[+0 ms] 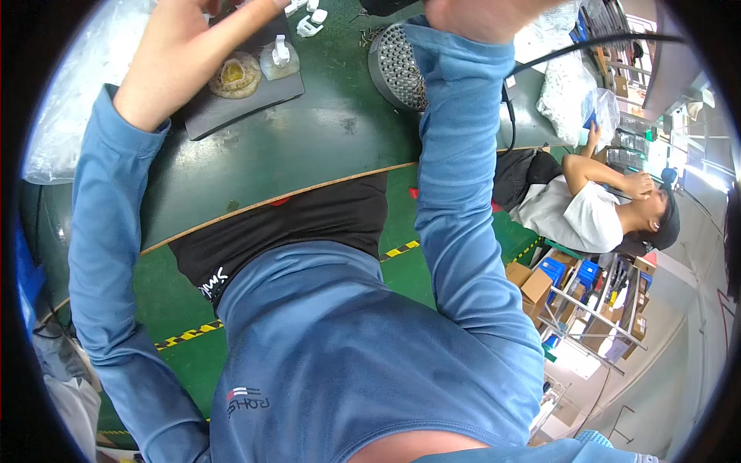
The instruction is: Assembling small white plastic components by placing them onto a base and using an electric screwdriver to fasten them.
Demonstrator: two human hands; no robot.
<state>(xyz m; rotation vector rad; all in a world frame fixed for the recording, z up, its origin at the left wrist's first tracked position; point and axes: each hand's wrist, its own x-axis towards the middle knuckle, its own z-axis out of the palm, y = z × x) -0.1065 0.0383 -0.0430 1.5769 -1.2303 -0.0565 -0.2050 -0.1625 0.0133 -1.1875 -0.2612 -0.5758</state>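
My left hand (pixel 174 58) reaches over the far left of the green bench. Its thumb stretches to the right toward small white plastic parts (pixel 310 25); the other fingers are mostly cut off by the top edge. Below the thumb, a dark flat plate (pixel 255 108) carries a yellowish round lump (pixel 235 76) and a pale block with a white plastic piece (pixel 280 52) upright on it. My right hand (pixel 482 15) is at the top edge, its fingers out of sight. Left of it shows part of a black object (pixel 386 6); whether I hold it cannot be seen.
A round grey dish with a dotted surface (pixel 397 69) sits beside my right sleeve, small screws near it. A black cable (pixel 587 48) runs by my right wrist. Plastic bags (pixel 567 92) lie right and left. A seated co-worker (pixel 587 208) is at right, near shelves (pixel 590 309).
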